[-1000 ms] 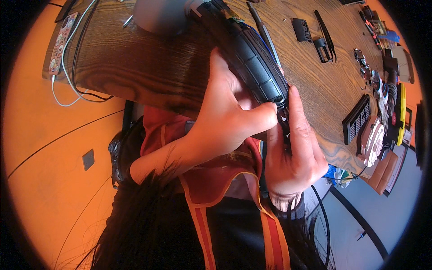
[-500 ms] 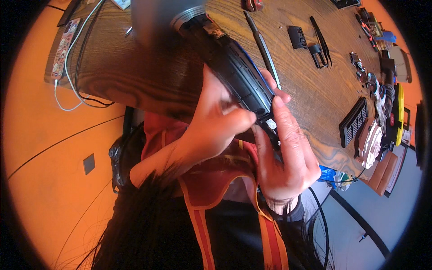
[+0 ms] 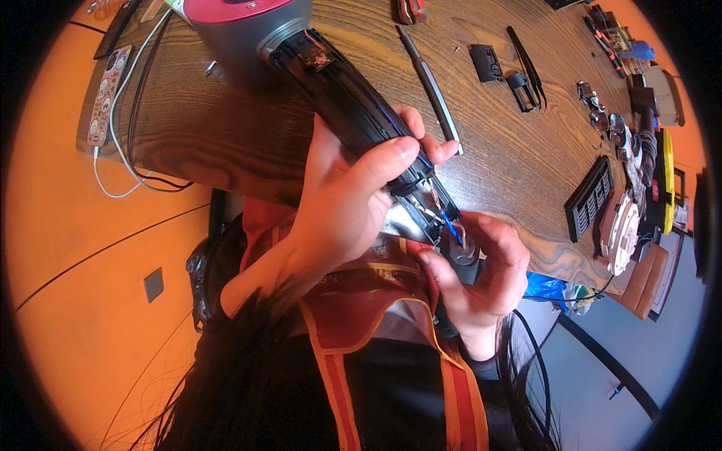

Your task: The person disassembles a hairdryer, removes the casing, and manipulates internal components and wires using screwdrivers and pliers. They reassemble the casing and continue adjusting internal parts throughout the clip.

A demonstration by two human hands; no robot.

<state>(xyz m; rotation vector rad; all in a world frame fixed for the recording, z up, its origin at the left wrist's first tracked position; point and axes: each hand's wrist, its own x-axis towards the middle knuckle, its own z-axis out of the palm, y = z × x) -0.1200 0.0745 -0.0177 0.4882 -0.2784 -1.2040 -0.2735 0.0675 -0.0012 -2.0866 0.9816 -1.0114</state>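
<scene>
A hair dryer with a grey and pink head (image 3: pixel 289 19) lies slantwise before me, its black handle (image 3: pixel 338 94) opened up so that inner parts show. My left hand (image 3: pixel 342 184) is wrapped round the lower handle, thumb on top and fingers curling over the far side. At the handle's near end, copper-coloured and blue wires (image 3: pixel 453 225) are exposed. They run to a dark cable end (image 3: pixel 465 252), which my right hand (image 3: pixel 489 274) grips between thumb and fingers. Part of the cable is hidden behind the right hand.
Beyond the handle lie a screwdriver (image 3: pixel 430 86), black plastic pieces (image 3: pixel 485 62), black tweezers (image 3: pixel 532 71) and a red tool (image 3: pixel 411 10). A black grille (image 3: pixel 589 199) and a pale round disc (image 3: pixel 621 233) sit at the right edge. A power strip (image 3: pixel 109 98) with cords is at far left.
The dryer has shifted left and its head shows more. My left thumb has slid up the handle. My right hand has drawn down from the handle's end, where wires now show.
</scene>
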